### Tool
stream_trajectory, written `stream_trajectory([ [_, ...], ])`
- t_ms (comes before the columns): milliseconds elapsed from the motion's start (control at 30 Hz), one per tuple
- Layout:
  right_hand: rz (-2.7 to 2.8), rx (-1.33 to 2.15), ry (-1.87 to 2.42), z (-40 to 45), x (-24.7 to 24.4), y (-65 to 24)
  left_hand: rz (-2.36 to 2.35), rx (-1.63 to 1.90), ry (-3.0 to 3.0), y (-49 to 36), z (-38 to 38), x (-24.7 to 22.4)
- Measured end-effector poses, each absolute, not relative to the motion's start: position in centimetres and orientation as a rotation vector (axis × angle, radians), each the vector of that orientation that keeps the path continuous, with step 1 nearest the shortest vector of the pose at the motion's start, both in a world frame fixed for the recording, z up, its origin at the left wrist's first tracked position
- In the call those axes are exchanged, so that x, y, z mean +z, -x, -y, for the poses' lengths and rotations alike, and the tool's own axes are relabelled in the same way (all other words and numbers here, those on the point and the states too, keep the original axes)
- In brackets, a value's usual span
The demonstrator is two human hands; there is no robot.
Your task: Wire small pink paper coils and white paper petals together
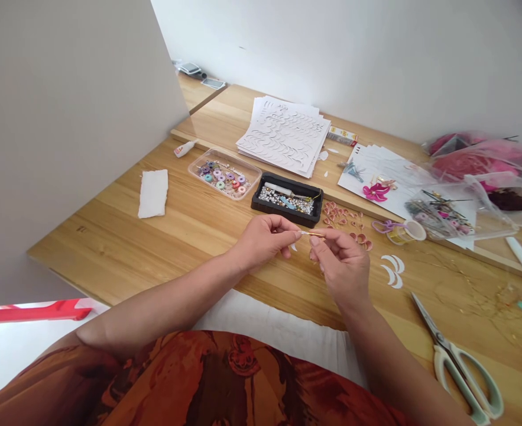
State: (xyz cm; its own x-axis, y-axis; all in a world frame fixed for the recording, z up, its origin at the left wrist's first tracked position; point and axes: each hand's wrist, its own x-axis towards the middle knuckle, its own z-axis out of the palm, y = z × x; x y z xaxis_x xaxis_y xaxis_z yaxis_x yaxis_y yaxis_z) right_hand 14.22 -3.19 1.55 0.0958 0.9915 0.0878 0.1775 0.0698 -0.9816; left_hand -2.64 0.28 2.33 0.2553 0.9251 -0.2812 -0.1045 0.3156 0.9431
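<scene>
Both hands up over the counter (198,248), close to each other, working one slender gold piece (316,235) with a white end. Left hand (267,241) has thumb and index pinched at the white end; right hand (344,260) has the gold end between thumb and fingers. Piece sits in the short gap between the two sets of fingertips, roughly level, just in front of the black tray (282,218). Can't tell if the white bit is wrapped on or a separate part, too small

Under the left fingertips: a white scrap, partly hidden. Beyond the right hand: pinkish teardrop loops (338,213), with a few rounder reddish pieces near its knuckles. Right of that hand: white crescents (392,271) in a loose group, then scissors (440,340) lying on the counter, blades toward the far side. Spool (406,233) with a purple tie is near the loops, loose gold wire (469,284) farther right

Black tray holds silvery beads, a white tube and a blue bit. Clear box (191,170) left of it has coloured discs. Behind both: stacked paper sheets (282,139) with curved cuts. Magenta flower (376,191) lies on more paper at right
</scene>
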Motion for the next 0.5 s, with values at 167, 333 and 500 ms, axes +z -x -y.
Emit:
stream_trajectory([
  [167,1.286,1.001,1.344,3.14,1.91,-14.37,-1.074,0.875,-1.090,2.81,-0.29,2.60],
  [333,1.211,1.062,1.366,3.04,1.69,-14.42,-1.063,0.877,-1.140,2.93,-0.30,2.34],
  [500,1.144,1.079,1.354,3.17,1.35,-14.21,-1.052,0.852,-1.141,3.03,-0.36,2.30],
])
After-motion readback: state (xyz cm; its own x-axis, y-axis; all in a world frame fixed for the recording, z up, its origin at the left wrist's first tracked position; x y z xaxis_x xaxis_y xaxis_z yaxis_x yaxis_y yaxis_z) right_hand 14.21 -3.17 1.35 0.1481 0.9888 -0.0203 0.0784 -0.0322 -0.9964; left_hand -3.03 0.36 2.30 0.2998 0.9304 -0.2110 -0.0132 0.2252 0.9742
